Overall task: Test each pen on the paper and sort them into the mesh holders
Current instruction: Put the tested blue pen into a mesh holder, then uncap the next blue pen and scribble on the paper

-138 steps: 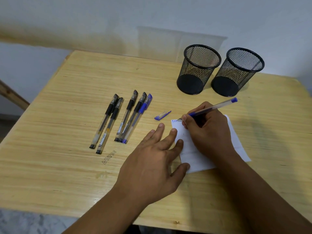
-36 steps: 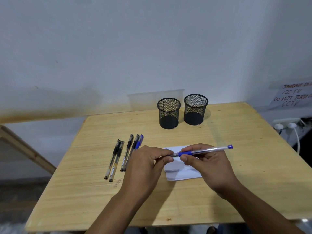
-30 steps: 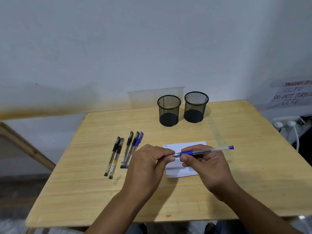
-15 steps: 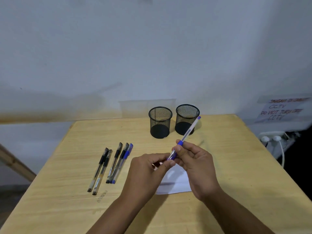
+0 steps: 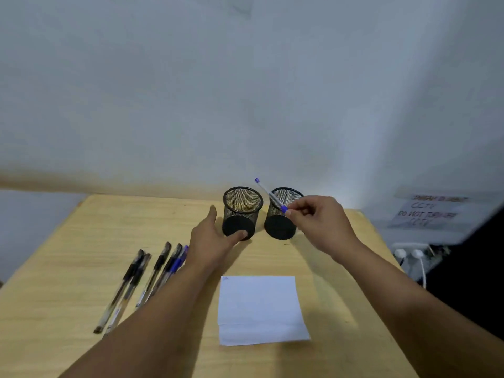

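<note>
Since half a second ago both hands have left the paper (image 5: 260, 309) and reached toward the mesh holders, and the blue pen (image 5: 270, 196) has swung from leaning right to leaning left. The paper lies flat on the wooden surface (image 5: 68, 268), nearest the person, with a small blue mark in its far left corner. Left of the paper five capped pens (image 5: 147, 282) lie side by side. Beyond the paper the left hand (image 5: 211, 241) is spread with fingers straight, its thumb at the base of the left mesh holder (image 5: 242, 211). Beyond the paper and right of that hand, the right hand (image 5: 317, 222) pinches the blue pen over the right mesh holder (image 5: 282, 214), blue end raised toward the wall. Far right of the paper hangs a blurred notice (image 5: 429, 212).
</note>
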Tool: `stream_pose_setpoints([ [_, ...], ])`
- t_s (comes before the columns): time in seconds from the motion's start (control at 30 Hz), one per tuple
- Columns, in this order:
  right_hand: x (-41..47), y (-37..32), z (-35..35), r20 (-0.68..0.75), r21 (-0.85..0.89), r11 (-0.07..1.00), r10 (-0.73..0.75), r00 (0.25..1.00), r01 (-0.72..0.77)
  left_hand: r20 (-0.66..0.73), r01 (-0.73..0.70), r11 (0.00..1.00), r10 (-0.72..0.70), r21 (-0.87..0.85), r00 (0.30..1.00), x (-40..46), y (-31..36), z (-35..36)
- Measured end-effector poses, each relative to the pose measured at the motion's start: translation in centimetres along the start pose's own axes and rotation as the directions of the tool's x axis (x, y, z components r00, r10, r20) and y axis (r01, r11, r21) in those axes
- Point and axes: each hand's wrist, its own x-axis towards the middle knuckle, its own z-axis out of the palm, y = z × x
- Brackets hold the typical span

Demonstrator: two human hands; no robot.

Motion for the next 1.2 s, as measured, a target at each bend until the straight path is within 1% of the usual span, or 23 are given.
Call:
stream_pose_setpoints([
  [0.1,1.9,-1.2,0.0,0.068,-0.168,0.983,-0.062,0.996,0.073,0.000,-0.016,1.000,0.016,-0.007,1.000,0.9,-0.2,0.6],
  [0.2,3.9,-2.1,0.7,0.161,-0.293,0.947,-0.090,0.983,0.135,-0.022,-0.071,0.997,0.070,-0.025,0.997,1.2,-0.8,1.1],
  [0.4,7.0,-3.3,3.8,0.272,-0.413,0.866,-0.178,0.946,0.282,-0.075,-0.167,0.986,0.169,0.028,0.983,1.1,-1.1,1.4],
  [0.5,8.0,-3.1,5.3,0.307,-0.447,0.843,-0.169,0.936,0.299,-0.077,-0.175,0.984,0.176,0.016,0.981,1.1,-1.2,1.6],
  [0.67,8.7,-2.7,6.7,0.339,-0.475,0.818,-0.172,0.925,0.326,-0.080,-0.178,0.984,0.179,0.022,0.981,1.0,-1.0,1.6],
  [0.8,8.6,-2.4,6.4,0.342,-0.476,0.813,-0.181,0.922,0.336,-0.036,-0.144,0.990,0.144,0.005,0.989,0.9,-0.9,1.4],
  [0.87,8.0,-2.5,6.0,0.304,-0.501,0.796,-0.205,0.930,0.339,-0.003,-0.109,0.994,0.109,0.017,0.994,0.9,-0.9,1.1],
  [0.93,7.3,-2.8,5.5,0.243,-0.513,0.775,-0.280,0.929,0.368,0.017,-0.068,0.998,0.067,0.007,0.998,0.3,-0.9,0.3],
  [1.0,6.2,-3.2,5.4,0.201,-0.469,0.782,-0.357,0.912,0.410,0.019,-0.090,0.996,0.090,-0.004,0.996,-1.1,-1.0,-1.0],
  [1.07,4.9,-3.6,5.9,0.194,-0.382,0.814,-0.393,0.899,0.439,0.013,-0.135,0.991,0.134,0.024,0.991,-2.9,-1.3,-2.7],
  [1.13,3.6,-4.0,6.8,0.223,-0.294,0.847,-0.390,0.893,0.443,0.010,-0.180,0.978,0.180,0.109,0.984,-4.6,-2.1,-4.6],
  [1.2,2.2,-4.4,8.2,0.287,-0.232,0.866,-0.374,0.882,0.443,0.011,-0.220,0.951,0.223,0.217,0.975,-6.2,-3.0,-6.7],
])
